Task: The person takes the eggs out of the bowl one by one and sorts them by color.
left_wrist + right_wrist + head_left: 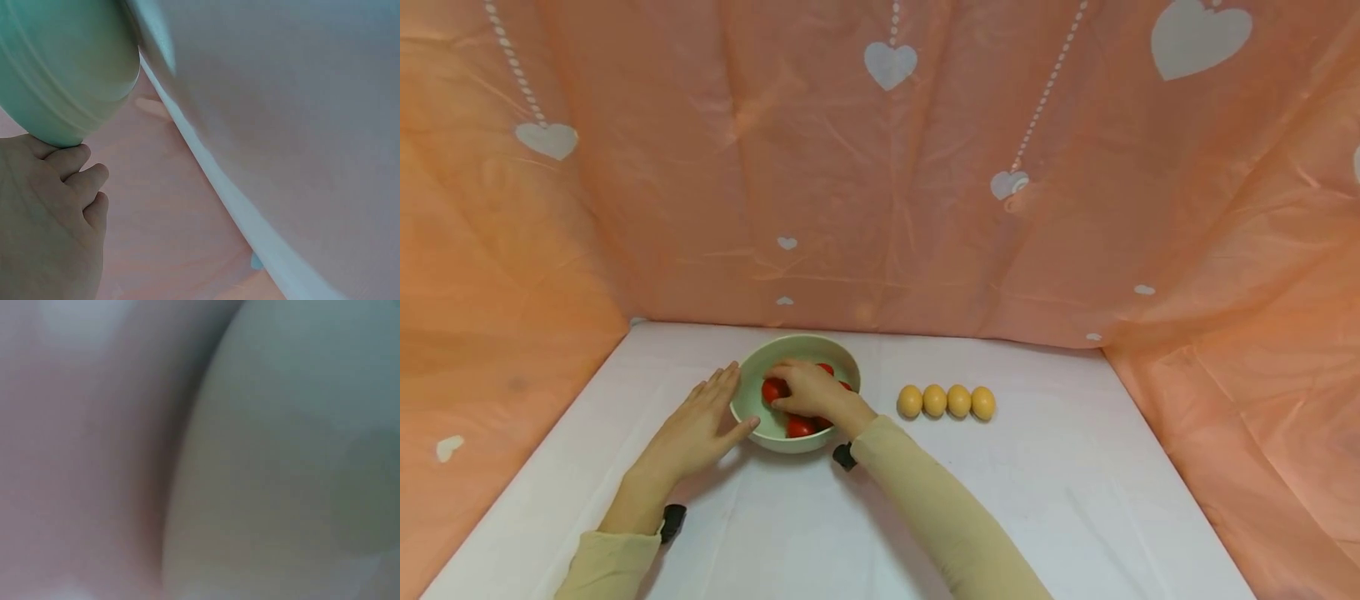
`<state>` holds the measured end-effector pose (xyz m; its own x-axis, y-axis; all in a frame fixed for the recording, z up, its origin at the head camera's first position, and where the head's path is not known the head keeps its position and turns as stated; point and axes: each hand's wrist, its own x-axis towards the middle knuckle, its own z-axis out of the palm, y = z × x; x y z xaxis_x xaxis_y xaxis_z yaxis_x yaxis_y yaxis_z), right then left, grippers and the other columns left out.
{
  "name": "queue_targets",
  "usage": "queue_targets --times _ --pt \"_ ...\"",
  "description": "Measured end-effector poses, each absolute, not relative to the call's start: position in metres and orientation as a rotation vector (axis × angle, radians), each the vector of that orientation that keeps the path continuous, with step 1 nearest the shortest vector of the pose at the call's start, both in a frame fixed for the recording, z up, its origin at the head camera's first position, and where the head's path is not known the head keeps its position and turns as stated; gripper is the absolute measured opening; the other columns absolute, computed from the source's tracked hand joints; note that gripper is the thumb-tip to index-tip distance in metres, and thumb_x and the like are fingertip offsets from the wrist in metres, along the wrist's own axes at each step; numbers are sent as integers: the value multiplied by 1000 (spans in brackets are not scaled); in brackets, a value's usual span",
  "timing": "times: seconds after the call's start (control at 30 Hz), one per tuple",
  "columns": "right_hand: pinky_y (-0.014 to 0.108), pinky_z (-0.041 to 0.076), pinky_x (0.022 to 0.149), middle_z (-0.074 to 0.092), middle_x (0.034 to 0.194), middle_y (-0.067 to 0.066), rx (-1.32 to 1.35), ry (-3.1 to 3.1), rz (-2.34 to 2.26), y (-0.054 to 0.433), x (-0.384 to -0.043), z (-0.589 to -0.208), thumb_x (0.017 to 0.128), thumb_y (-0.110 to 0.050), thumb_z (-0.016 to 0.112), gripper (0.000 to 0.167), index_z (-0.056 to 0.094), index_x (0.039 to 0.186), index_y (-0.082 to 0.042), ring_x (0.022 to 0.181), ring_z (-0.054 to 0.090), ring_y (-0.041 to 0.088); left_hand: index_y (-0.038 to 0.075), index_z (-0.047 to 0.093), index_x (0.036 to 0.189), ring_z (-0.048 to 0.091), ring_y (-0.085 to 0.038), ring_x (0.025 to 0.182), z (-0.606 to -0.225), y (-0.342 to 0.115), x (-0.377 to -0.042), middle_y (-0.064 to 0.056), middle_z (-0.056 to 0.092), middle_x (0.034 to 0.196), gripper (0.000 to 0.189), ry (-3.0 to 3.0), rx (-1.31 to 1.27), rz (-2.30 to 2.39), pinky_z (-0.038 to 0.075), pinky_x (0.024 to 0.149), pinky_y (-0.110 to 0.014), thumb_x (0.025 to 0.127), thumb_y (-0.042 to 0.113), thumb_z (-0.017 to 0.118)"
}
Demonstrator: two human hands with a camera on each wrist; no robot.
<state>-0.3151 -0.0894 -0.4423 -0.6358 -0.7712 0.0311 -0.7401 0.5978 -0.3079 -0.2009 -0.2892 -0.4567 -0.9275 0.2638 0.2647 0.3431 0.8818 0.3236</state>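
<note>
A pale green bowl [795, 444] stands on the white table, with several red tomatoes [800, 427] inside. My right hand [811, 392] reaches down into it, fingers and thumb about one tomato [774, 391] at the bowl's left. At the left rim rests my left hand [696, 429], its fingers extended and the thumb spread along the near side. The left wrist view has the left hand [50, 206] with fingertips against the bowl's outer wall [69, 69]. Close and blurred, the bowl's wall [281, 456] fills much of the right wrist view; that hand is out of frame there.
Several yellowish-brown eggs [947, 402] stand in a row right of the bowl. The white cloth-covered table [1030, 508] runs back to an orange-pink curtain [880, 208] with white hearts, which also hangs along both sides.
</note>
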Motion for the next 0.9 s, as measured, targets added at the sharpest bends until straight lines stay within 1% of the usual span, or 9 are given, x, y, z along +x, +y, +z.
queue_targets --times 0.17,0.43,0.7,0.9 --pt "26 43 115 58 149 4 -1285 2693 -457 -90 -315 -441 99 -28 74 50 62 146 -16 136 56 17 -13 28 157 29 -50 151 -455 -290 -201 -29 28 165 87 -2834 -466 -538 25 122 -64 101 44 64" --pt "24 45 111 60 146 6 -1298 2692 -490 -88 -313 -447 99 -28 74 50 62 145 -14 132 58 17 -11 27 159 29 -50 151 -460 -289 -201 -29 27 166 89 -2851 -450 -564 25 122 -64 101 47 64" --pt "23 48 107 61 144 8 -1338 2717 -545 -82 -310 -439 98 -27 75 50 62 144 -12 128 61 18 -12 28 158 29 -51 150 -457 -288 -201 -31 28 165 89 -2843 -463 -562 25 121 -65 101 46 64" --pt "25 49 108 59 147 7 -1315 2754 -604 -72 -306 -433 99 -29 74 51 61 145 -13 130 60 17 -12 27 158 26 -51 151 -454 -286 -200 -30 26 166 89 -2855 -443 -580 24 121 -66 102 47 62"
